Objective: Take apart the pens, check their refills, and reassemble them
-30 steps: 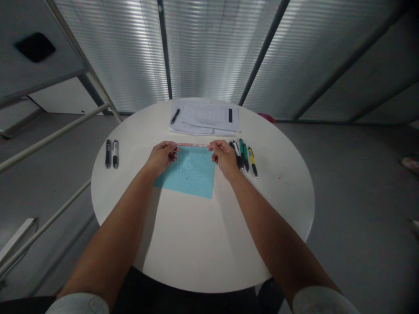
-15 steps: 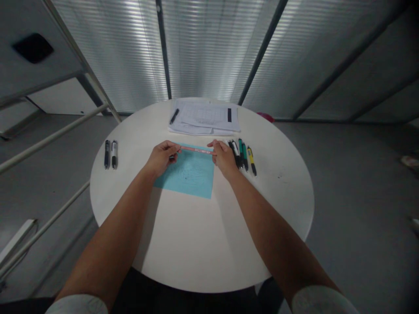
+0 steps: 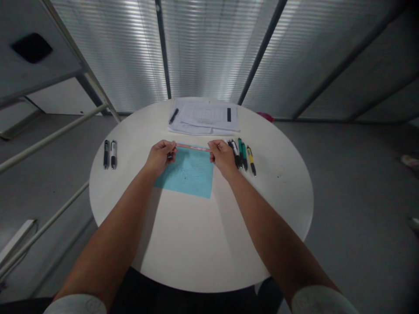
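Observation:
A thin pinkish pencil (image 3: 193, 148) with pale print near its right part is stretched level between my two hands, above a light blue sheet of paper (image 3: 186, 179). The fingers of my left hand (image 3: 160, 156) pinch its left end. Something small and dark (image 3: 169, 156) shows by the curled lower fingers of that hand; I cannot make out what it is. My right hand (image 3: 221, 156) is closed on the other end, with thumb and forefinger together. Faint marks show on the blue sheet, and both hands partly cover its upper corners.
Several pens (image 3: 242, 155), black, white, green and yellow, lie just right of my right hand. Two dark-and-white pens (image 3: 110, 154) lie at the left of the round white table (image 3: 203, 244). Papers (image 3: 204, 117) with a black pen (image 3: 173, 115) are at the back. A pale rail (image 3: 52, 141) passes on the left.
The pencil and my left hand have shifted slightly left and up. My right fingers, somewhat spread before, have closed in on the pencil's right end.

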A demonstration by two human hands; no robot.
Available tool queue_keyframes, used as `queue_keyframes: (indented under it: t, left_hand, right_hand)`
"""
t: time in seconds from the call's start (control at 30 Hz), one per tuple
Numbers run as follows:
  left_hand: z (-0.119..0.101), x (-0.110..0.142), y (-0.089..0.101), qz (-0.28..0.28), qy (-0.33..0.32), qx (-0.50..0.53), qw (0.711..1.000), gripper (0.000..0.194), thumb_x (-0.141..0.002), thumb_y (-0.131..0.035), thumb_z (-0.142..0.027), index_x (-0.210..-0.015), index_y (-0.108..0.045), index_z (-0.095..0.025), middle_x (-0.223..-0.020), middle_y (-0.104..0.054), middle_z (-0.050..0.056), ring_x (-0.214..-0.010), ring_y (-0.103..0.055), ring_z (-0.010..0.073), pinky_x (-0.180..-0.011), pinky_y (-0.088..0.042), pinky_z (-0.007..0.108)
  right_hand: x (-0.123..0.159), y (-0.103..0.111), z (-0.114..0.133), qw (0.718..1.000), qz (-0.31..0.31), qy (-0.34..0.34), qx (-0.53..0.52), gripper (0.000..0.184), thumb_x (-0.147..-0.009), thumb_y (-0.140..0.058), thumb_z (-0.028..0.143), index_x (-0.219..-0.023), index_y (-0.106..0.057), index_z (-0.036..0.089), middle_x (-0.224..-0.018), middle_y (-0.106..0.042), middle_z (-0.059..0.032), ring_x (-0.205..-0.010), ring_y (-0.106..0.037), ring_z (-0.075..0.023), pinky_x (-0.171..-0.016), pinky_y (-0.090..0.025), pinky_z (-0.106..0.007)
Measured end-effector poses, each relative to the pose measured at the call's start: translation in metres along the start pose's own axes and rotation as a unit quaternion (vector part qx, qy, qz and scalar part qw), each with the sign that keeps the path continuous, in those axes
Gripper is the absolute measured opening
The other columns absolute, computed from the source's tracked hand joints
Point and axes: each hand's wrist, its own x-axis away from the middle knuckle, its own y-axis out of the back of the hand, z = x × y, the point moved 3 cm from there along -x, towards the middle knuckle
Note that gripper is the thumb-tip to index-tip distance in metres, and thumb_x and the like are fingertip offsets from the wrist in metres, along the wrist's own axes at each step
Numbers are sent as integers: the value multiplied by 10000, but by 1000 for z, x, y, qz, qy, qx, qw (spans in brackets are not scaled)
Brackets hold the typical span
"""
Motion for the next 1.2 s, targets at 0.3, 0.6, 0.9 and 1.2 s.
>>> queue_keyframes:
  t: [0.3, 0.6, 0.9, 1.2]
  left_hand:
    - [2, 1, -3, -39, -13, -11, 999, 209, -779, -708, -252, -685, -537, -177, -644, -584, -3, -476, -491, 85, -424, -357, 223]
    - [1, 4, -7, -35, 6, 5, 999, 193, -787, -716, -259, -712, -563, -168, -665, -591, 6, -498, -507, 81, -460, -391, 221]
    - [-2, 3, -5, -51, 8, 10, 999, 133, -783, -684, -210, -727, -572, -166, -655, -577, -4, -497, -485, 76, -449, -373, 213]
    - [0, 1, -4, -49, 3, 2, 999, 114, -791, -678, -194, -740, -580, -164, -663, -575, -4, -499, -484, 72, -449, -375, 211]
  right_hand:
    - [-1, -1, -2, 1000, -11, -14, -13, 335, -746, -714, 492, -854, -596, 198, -608, -562, 66, -436, -560, -78, -383, -346, -191]
    - [3, -3, 1, 999, 23, -24, 0, 399, -766, -664, 566, -921, -600, 205, -835, -641, 15, -485, -599, -66, -404, -368, -188]
    - [4, -4, 3, 998, 57, 1, 7, 301, -755, -692, 444, -924, -598, 213, -640, -573, 60, -465, -509, -72, -429, -357, -198]
    - [4, -8, -5, 995, 84, 2, 57, 251, -830, -609, 446, -905, -637, 208, -757, -634, 29, -495, -521, -60, -476, -396, -199]
